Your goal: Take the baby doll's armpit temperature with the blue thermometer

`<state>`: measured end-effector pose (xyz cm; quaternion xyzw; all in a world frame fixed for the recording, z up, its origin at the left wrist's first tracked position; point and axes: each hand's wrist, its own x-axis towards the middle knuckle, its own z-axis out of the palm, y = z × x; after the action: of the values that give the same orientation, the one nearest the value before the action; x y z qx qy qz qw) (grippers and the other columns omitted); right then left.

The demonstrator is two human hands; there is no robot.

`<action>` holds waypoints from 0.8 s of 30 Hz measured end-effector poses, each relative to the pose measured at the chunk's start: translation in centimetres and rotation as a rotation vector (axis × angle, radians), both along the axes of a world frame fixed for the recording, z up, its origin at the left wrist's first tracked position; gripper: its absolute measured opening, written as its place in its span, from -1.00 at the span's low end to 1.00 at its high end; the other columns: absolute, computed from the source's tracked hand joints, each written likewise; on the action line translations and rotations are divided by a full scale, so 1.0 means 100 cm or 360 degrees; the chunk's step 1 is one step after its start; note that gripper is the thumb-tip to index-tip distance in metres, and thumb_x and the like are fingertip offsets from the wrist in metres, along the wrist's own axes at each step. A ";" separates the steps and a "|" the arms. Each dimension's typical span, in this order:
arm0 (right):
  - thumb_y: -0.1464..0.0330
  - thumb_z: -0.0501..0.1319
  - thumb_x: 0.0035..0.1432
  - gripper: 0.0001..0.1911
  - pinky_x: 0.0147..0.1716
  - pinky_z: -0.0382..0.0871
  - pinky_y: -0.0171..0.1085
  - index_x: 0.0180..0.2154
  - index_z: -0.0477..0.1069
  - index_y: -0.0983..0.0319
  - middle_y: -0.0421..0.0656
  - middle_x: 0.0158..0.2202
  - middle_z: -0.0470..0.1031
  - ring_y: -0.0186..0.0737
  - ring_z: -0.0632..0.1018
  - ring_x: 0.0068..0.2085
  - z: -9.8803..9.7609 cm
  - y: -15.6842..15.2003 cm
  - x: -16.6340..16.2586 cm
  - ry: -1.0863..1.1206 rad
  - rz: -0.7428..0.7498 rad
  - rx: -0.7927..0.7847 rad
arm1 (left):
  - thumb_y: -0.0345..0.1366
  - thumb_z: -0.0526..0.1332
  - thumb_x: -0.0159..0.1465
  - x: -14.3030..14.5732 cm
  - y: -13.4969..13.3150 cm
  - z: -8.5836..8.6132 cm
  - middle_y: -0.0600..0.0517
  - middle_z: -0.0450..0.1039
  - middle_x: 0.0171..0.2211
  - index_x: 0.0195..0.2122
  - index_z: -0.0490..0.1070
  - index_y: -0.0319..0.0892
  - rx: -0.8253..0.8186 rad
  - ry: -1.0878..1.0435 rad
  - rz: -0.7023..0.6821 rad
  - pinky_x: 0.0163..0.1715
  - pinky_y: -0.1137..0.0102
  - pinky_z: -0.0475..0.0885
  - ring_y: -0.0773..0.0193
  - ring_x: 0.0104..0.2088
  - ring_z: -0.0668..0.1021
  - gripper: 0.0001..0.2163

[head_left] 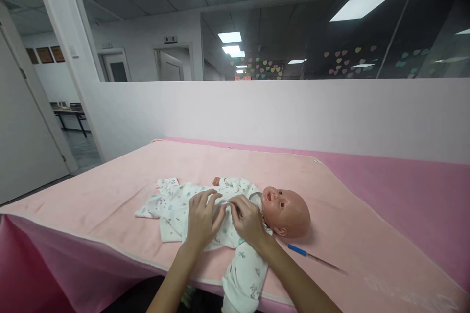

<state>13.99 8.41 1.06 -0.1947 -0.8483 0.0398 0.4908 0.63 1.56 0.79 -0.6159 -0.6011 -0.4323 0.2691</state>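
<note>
A baby doll lies on its back, its bare head (288, 212) to the right. It wears a white baby outfit (176, 208) with small printed figures, and one doll hand (216, 181) pokes out of the far sleeve. My left hand (205, 217) rests over the doll's chest, thumb and fingers apart on the cloth. Close beside it, my right hand (246, 217) has its fingers curled together in a pinch at the front of the outfit near the collar. The pinched bit of cloth is mostly hidden by my fingers. The near sleeve (245, 274) hangs toward the table's front edge.
Right of the doll lies a thin rod with a blue handle (297, 250). A peach-coloured mat (121, 181) covers the table over a pink cloth (411, 205). Beyond stands a white half wall (257, 112) with glass above. A door (29, 107) is at the left.
</note>
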 end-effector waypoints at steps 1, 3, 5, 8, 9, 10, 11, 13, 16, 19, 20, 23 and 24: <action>0.47 -0.02 0.15 -0.80 -0.41 0.30 -0.36 -0.31 0.36 0.23 -0.15 -0.41 0.43 -0.31 0.44 -0.40 0.000 0.000 0.000 0.0002 0.0006 -0.0001 | -0.28 0.08 0.20 0.003 0.001 0.001 -0.06 0.38 -0.16 -0.18 0.38 -0.15 -0.0069 0.0010 -0.0083 -0.12 0.28 0.19 0.16 -0.13 0.36 -0.80; 0.49 -0.02 0.14 -0.80 -0.40 0.29 -0.35 -0.31 0.36 0.23 -0.15 -0.41 0.43 -0.30 0.45 -0.39 0.000 0.000 0.000 -0.0003 0.0000 -0.0008 | -0.29 0.07 0.21 0.007 0.004 0.000 -0.05 0.38 -0.17 -0.18 0.38 -0.14 -0.0139 0.0010 -0.0159 -0.14 0.28 0.20 0.17 -0.15 0.37 -0.81; 0.50 -0.01 0.13 -0.80 -0.40 0.28 -0.35 -0.32 0.36 0.22 -0.16 -0.41 0.43 -0.30 0.44 -0.39 0.000 -0.001 0.000 -0.0013 -0.0014 -0.0021 | -0.31 0.06 0.21 0.007 0.006 -0.005 -0.04 0.39 -0.19 -0.19 0.38 -0.14 -0.0152 -0.0001 -0.0178 -0.15 0.28 0.21 0.17 -0.17 0.37 -0.81; 0.50 0.00 0.12 -0.81 -0.40 0.27 -0.35 -0.34 0.36 0.22 -0.17 -0.43 0.43 -0.31 0.44 -0.40 0.000 -0.001 -0.001 -0.0006 -0.0027 -0.0017 | -0.33 0.06 0.21 0.005 0.009 -0.013 -0.04 0.40 -0.19 -0.13 0.36 -0.15 -0.0093 -0.0039 -0.0186 -0.14 0.29 0.21 0.18 -0.17 0.38 -0.78; 0.49 0.00 0.12 -0.82 -0.41 0.27 -0.36 -0.34 0.36 0.23 -0.17 -0.43 0.43 -0.31 0.44 -0.40 0.000 -0.002 -0.001 -0.0005 -0.0029 -0.0013 | -0.33 0.06 0.21 0.004 0.010 -0.015 -0.04 0.40 -0.19 -0.13 0.36 -0.15 -0.0072 -0.0050 -0.0191 -0.14 0.29 0.21 0.19 -0.17 0.38 -0.78; 0.49 0.00 0.12 -0.82 -0.41 0.26 -0.36 -0.35 0.35 0.23 -0.17 -0.44 0.43 -0.31 0.44 -0.41 -0.001 -0.001 -0.001 -0.0007 -0.0035 -0.0010 | -0.34 0.06 0.21 0.004 0.010 -0.016 -0.04 0.40 -0.19 -0.14 0.36 -0.15 -0.0058 -0.0059 -0.0195 -0.14 0.29 0.21 0.19 -0.17 0.39 -0.78; 0.49 0.00 0.12 -0.82 -0.42 0.26 -0.36 -0.35 0.35 0.23 -0.17 -0.45 0.42 -0.31 0.43 -0.42 -0.001 -0.001 -0.001 -0.0010 -0.0042 -0.0008 | -0.35 0.06 0.21 0.004 0.010 -0.017 -0.03 0.40 -0.20 -0.16 0.37 -0.15 -0.0052 -0.0067 -0.0199 -0.14 0.29 0.21 0.20 -0.17 0.39 -0.80; 0.49 0.00 0.13 -0.83 -0.42 0.25 -0.36 -0.37 0.35 0.23 -0.18 -0.45 0.42 -0.32 0.43 -0.42 -0.001 -0.001 -0.001 -0.0019 -0.0058 -0.0005 | -0.35 0.07 0.21 0.005 0.010 -0.017 -0.03 0.40 -0.20 -0.20 0.38 -0.15 -0.0052 -0.0084 -0.0199 -0.13 0.29 0.21 0.19 -0.16 0.39 -0.83; 0.49 0.01 0.12 -0.83 -0.42 0.25 -0.36 -0.38 0.34 0.23 -0.18 -0.46 0.42 -0.32 0.43 -0.42 -0.002 0.000 -0.002 -0.0030 -0.0083 -0.0006 | -0.35 0.07 0.21 0.006 0.009 -0.017 -0.03 0.40 -0.20 -0.24 0.39 -0.15 -0.0051 -0.0117 -0.0193 -0.13 0.29 0.21 0.19 -0.16 0.39 -0.85; 0.50 0.01 0.12 -0.83 -0.40 0.25 -0.37 -0.38 0.34 0.23 -0.18 -0.44 0.42 -0.32 0.44 -0.41 -0.003 0.000 -0.002 -0.0044 -0.0098 -0.0006 | -0.35 0.06 0.22 0.007 0.008 -0.017 -0.02 0.41 -0.22 -0.25 0.38 -0.16 -0.0073 -0.0163 -0.0213 -0.14 0.30 0.21 0.21 -0.17 0.39 -0.86; 0.50 0.01 0.12 -0.83 -0.39 0.25 -0.36 -0.38 0.34 0.23 -0.18 -0.44 0.42 -0.32 0.44 -0.40 -0.004 0.000 -0.002 -0.0047 -0.0104 -0.0002 | -0.35 0.05 0.22 0.007 0.007 -0.017 -0.01 0.41 -0.22 -0.25 0.38 -0.16 -0.0083 -0.0179 -0.0228 -0.14 0.31 0.21 0.21 -0.17 0.39 -0.86; 0.50 0.01 0.11 -0.83 -0.38 0.25 -0.36 -0.37 0.34 0.23 -0.18 -0.44 0.42 -0.32 0.44 -0.39 -0.004 0.000 -0.001 -0.0046 -0.0119 0.0028 | -0.35 0.03 0.24 0.008 0.007 -0.019 0.00 0.40 -0.22 -0.25 0.37 -0.16 -0.0084 -0.0236 -0.0289 -0.15 0.32 0.22 0.24 -0.17 0.39 -0.85; 0.50 0.01 0.11 -0.83 -0.38 0.25 -0.37 -0.37 0.34 0.23 -0.18 -0.44 0.42 -0.32 0.44 -0.39 -0.004 0.000 -0.001 -0.0042 -0.0118 0.0043 | -0.35 0.02 0.24 0.008 0.007 -0.020 0.01 0.40 -0.22 -0.26 0.36 -0.16 -0.0084 -0.0259 -0.0312 -0.16 0.33 0.22 0.25 -0.18 0.39 -0.85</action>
<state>13.86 8.39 0.62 -0.2200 -0.8474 0.0077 0.4833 1.40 2.29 -1.21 -0.6413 -0.5692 -0.4891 0.1596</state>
